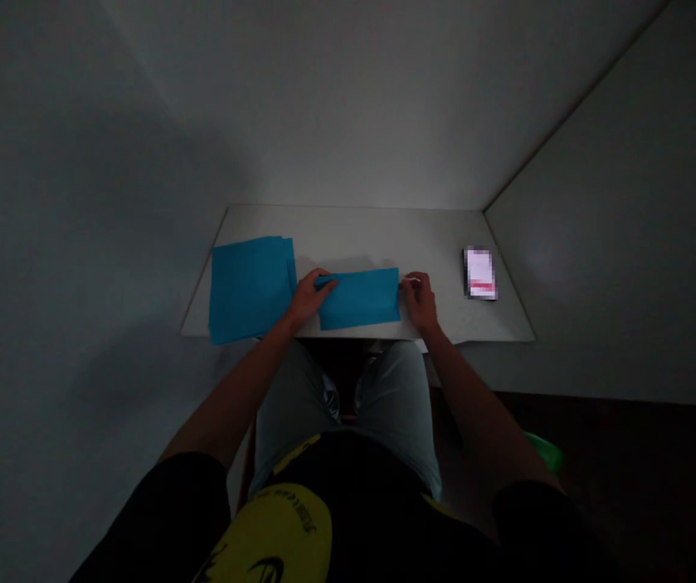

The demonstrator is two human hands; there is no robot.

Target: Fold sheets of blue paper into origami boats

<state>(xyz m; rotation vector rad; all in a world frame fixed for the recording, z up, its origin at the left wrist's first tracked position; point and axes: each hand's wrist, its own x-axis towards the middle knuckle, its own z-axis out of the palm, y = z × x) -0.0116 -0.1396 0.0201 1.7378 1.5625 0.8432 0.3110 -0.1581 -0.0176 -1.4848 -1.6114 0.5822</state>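
Blue piece: a wide blue piece (361, 301) near the front edge of the white counter (354, 235), right between the two hands. Can't tell if it's lying flat or lifted a touch.
Left hand: the left hand (308, 298) has the upper left corner pinched, thumb on top and the fingers mostly tucked out of sight. That corner looks doubled over or rolled, hard to say which.
Right hand: the right hand (419, 302) is curled up by the right end, with a thin whitish bit at the fingertips. Honestly can't tell whether it's pinching that, or touching the blue piece at all.
Feel: looks like paper or thin card, so probably very light, bendy but crisp enough to hold a crease. My guess is it'd wrinkle or tear before it slipped.
Where to grab: I'd go for the edges or corners, thumb over and fingers under, light pinch. Squeezing the middle would likely buckle it.
Blue stack: bigger blue sheets (251, 287) to the left, not squared up, poking past the front edge.
Phone: what looks like a phone (480, 273) at the far right, screen lit but pixelated.
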